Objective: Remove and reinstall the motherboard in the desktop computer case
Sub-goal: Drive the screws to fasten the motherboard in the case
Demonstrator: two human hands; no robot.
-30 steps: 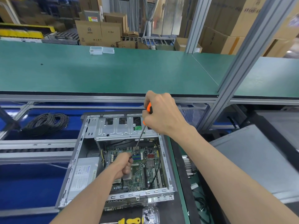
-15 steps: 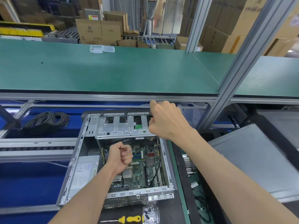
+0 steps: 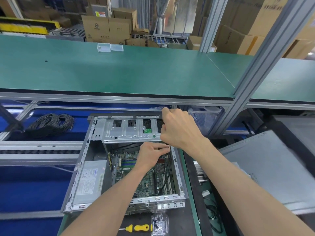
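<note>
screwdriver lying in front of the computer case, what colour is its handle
Yellow: the plastic-handled screwdriver lies near the bottom edge of the head view, its only view.

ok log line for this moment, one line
step: motherboard still in case | left hand pinching at far right corner | right hand fisted, screwdriver hidden | yellow screwdriver idle

Both grips (image 3: 151, 155) (image 3: 179, 129) curled — fingertips close

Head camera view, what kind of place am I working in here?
Most likely an electronics assembly or repair line in a factory or warehouse. A long green-matted workbench on aluminium framing runs past an opened desktop computer case, and stacked cardboard boxes fill the background.
</note>
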